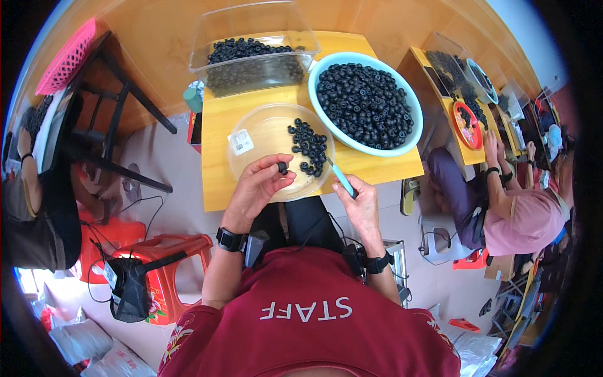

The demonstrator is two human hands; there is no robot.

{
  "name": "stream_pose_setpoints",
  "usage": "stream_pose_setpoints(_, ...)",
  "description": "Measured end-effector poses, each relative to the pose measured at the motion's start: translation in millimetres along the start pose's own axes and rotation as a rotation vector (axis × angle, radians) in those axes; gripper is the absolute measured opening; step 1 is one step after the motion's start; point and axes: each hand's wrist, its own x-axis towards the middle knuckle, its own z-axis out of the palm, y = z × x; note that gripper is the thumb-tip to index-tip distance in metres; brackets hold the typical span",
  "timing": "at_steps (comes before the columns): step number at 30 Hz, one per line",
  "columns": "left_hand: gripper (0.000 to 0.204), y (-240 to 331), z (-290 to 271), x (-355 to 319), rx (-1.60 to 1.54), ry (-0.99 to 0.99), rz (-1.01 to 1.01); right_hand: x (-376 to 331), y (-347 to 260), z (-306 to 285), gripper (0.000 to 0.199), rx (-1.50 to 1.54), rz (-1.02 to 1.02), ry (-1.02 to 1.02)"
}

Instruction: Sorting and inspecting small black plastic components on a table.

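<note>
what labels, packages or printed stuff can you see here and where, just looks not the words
Sticker label: on the left inner side of the clear round bowl, small white rectangle with dark print.
Shirt lettering: across the person's dark red top, white capitals.
Printed sack: on the floor at lower left, white with dark print.
Stool decoration: flower pattern on the red plastic stool's side.

A small black ring-shaped bead [282,168] sits pinched at the tips of the left hand's fingers [271,178], its hole turned sideways. Just beyond those fingertips, a loose cluster of the same black beads [309,146] lies flat in a clear shallow dish [264,135]. A slim light-blue tool [342,179] slants up out of the right hand's fingers [359,196], its tip toward the cluster.
</note>
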Motion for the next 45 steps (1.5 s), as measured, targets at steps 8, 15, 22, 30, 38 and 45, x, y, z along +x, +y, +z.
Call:
stream_pose_setpoints(8, 0.02, -11, -11, 4, -0.24, -0.075, -0.014, -9, -22, 7, 0.017, 0.018, -0.092, -0.098)
stream_pose_setpoints(15, 0.018, -21, -17, 3, -0.198, -0.04, -0.033, -9, -38, 15, 0.018, -0.041, -0.302, -0.15)
stream_pose_setpoints(22, 0.019, -22, -15, 2, -0.134, -0.038, -0.009, -8, -44, 22, 0.017, -0.086, -0.358, -0.169)
stream_pose_setpoints(30, 0.018, -25, -19, 2, -0.179, -0.084, -0.021, -7, -45, 19, 0.019, -0.125, -0.333, -0.184)
stream_pose_setpoints(38, 0.013, -23, -22, 1, -0.122, -0.059, 0.003, -7, -44, 19, 0.02, -0.137, -0.325, -0.186)
stream_pose_setpoints(45, 0.013, -23, -21, -1, -0.105, -0.039, 0.002, -7, -46, 17, 0.02, -0.191, -0.341, -0.183)
